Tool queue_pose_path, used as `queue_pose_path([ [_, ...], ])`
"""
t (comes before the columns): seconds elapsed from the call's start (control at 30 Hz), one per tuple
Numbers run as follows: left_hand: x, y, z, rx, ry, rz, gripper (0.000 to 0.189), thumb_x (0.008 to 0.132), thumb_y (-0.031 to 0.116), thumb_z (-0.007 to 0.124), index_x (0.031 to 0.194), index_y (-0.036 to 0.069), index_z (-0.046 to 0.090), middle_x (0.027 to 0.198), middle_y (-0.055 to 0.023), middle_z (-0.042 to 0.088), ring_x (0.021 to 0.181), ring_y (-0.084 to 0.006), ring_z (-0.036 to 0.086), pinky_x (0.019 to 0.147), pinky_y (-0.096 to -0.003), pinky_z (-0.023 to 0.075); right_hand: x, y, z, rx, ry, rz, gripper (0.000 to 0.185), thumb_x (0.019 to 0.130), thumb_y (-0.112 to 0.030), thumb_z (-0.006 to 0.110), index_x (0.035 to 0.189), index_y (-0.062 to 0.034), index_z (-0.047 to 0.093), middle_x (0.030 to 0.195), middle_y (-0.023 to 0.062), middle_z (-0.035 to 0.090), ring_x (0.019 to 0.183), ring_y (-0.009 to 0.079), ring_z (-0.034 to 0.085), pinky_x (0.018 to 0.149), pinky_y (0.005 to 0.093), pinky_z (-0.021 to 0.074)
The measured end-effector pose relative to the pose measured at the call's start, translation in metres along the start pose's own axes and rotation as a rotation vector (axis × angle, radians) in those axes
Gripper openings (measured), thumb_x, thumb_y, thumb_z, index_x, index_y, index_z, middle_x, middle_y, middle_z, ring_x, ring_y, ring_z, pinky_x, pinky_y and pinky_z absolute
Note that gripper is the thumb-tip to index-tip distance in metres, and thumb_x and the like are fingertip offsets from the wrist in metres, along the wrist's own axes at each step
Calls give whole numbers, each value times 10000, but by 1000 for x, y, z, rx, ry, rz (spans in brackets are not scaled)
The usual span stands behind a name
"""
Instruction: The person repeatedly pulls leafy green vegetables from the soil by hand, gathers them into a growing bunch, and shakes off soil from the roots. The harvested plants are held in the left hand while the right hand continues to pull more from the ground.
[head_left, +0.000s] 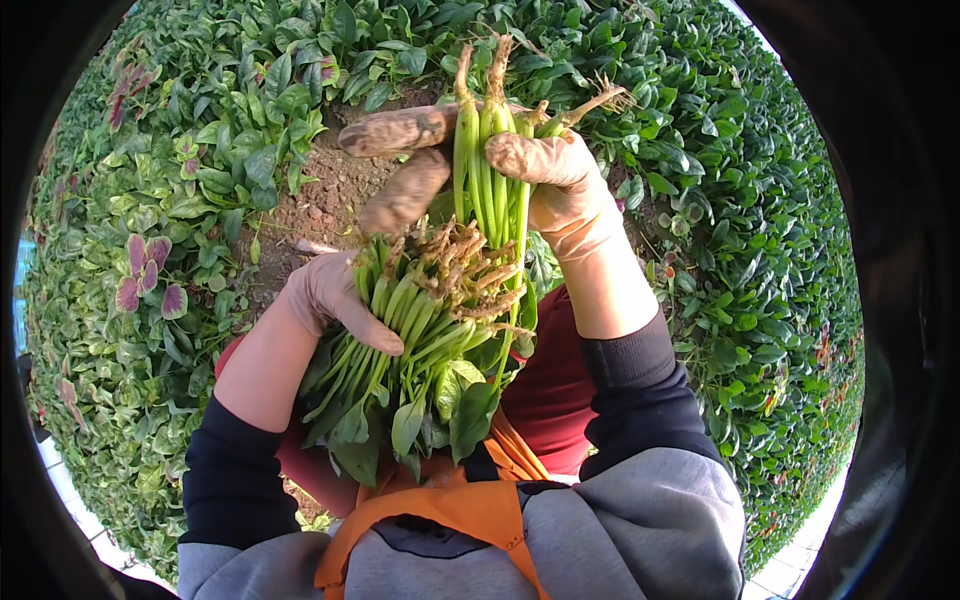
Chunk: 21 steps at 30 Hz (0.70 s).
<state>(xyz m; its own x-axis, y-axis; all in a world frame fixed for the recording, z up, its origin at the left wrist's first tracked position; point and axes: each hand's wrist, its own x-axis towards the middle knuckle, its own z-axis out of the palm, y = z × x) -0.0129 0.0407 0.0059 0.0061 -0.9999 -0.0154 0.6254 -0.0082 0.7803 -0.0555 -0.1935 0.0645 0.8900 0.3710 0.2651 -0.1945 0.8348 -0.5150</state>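
Note:
My left hand (337, 304), in a thin soiled glove, is wrapped around a thick bunch of spinach (412, 307). Its pale brown roots point up and away from me, and the dark leaves hang towards my lap. Just beyond it, my gloved right hand (566, 176) grips a smaller bundle of spinach stems (487, 169), thumb in front and soil-caked fingers stretched out behind to the left. Stringy roots stick out past its top. The lower part of this bundle runs behind the larger bunch's roots, so its leaves are mostly hidden.
Dense leafy greens (750, 247) grow on both sides and ahead. Bare brown soil (315, 199) shows between them. Red-and-green amaranth leaves (146, 274) stand at the left. My knees in dark red trousers (551, 375) and an orange apron strap (427, 502) are below the bunch.

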Motion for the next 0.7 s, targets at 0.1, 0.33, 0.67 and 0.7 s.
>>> queue_pose_path([
  [0.1, -4, 11, -5, 212, 53, 2, 584, 672, 34, 822, 1213, 4, 606, 1094, -71, 681, 1005, -149, 619, 912, -336, 497, -1, -12, 3, -349, 205, -76, 364, 855, -89, 750, 1180, 28, 635, 1021, 86, 708, 910, 155, 689, 812, 284, 560],
  [0.33, -16, 50, -5, 344, 342, -138, 701, 635, 50, 816, 1287, 25, 561, 1069, -34, 669, 970, -114, 597, 882, -309, 492, -8, -47, 20, -1059, 589, -176, 337, 968, -231, 614, 1217, -6, 635, 1010, 51, 714, 936, 124, 660, 863, 282, 524],
  [0.67, 1, 46, 2, 482, 307, -72, 407, 652, 62, 791, 1032, 19, 651, 885, 11, 646, 820, -98, 572, 773, -276, 483, -7, -8, 7, -677, 446, 47, 467, 927, -321, 697, 1277, -21, 624, 1162, 51, 687, 1046, 121, 614, 944, 273, 473],
  [0.7, 0, 47, 0, 513, 282, -76, 422, 651, 67, 794, 1045, 17, 650, 893, 8, 648, 823, -99, 573, 774, -276, 483, -7, -9, 8, -689, 388, 57, 464, 930, -323, 691, 1275, -20, 625, 1157, 54, 686, 1044, 122, 615, 941, 273, 475],
])
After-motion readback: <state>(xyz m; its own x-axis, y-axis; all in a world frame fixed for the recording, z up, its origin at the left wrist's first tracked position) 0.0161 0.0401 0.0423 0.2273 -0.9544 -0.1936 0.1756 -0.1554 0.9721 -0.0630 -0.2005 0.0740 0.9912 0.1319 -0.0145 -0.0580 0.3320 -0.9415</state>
